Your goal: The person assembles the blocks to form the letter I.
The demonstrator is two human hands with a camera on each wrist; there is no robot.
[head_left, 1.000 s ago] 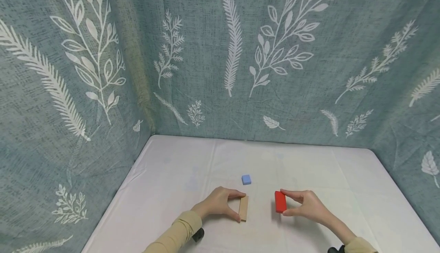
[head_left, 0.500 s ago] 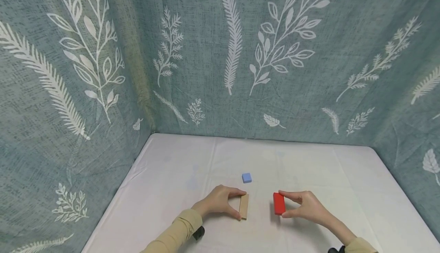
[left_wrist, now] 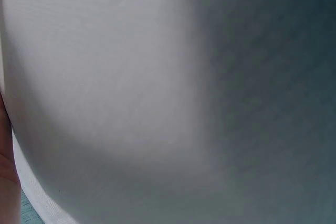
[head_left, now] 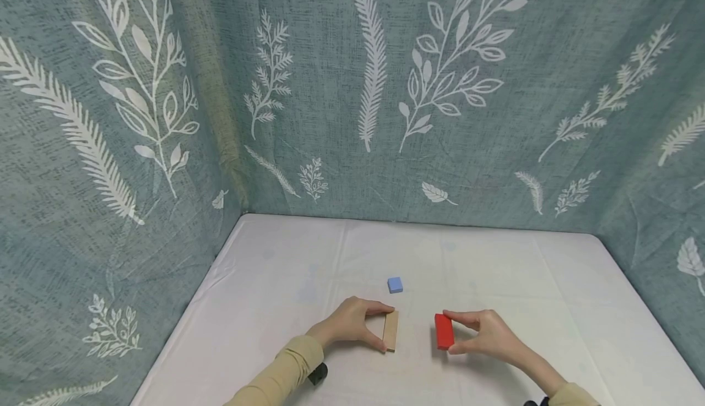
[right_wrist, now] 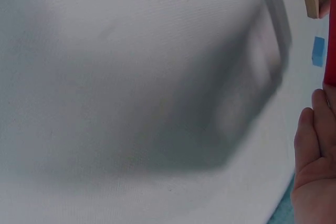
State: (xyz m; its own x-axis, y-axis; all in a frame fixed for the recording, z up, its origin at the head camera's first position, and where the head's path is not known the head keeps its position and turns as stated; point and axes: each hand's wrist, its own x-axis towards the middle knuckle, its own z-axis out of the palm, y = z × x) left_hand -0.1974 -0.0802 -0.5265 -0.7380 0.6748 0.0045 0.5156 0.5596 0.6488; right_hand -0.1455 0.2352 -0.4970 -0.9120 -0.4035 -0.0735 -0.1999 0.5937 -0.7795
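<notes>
The left hand [head_left: 349,325] grasps the tan block [head_left: 391,331] by its two ends, the thumb at the near end and a fingertip at the far one, with a gap between the palm and the wood. Whether the tan block touches the table [head_left: 297,259] is hard to tell. The right hand [head_left: 487,335] has the red block [head_left: 444,331] pinched in much the same way, thumb near and fingertip far, and a shadow falls on the table beside and below it. The two blocks face each other, apart, tan on the left and red on the right, their long sides running roughly away from the person. The blue block [head_left: 395,285] lies on the table just beyond the far end of the tan block, near the left fingertips and touched by neither hand. In the right wrist view the red block is cut off by the right edge, with the blue and tan blocks to its left; the left wrist view holds mostly blurred white surface and a sliver of hand. Yellowish sleeves [head_left: 278,370] cover the forearms. A blue-green curtain [head_left: 330,87] with white leaf prints hangs behind the table and along its sides.
</notes>
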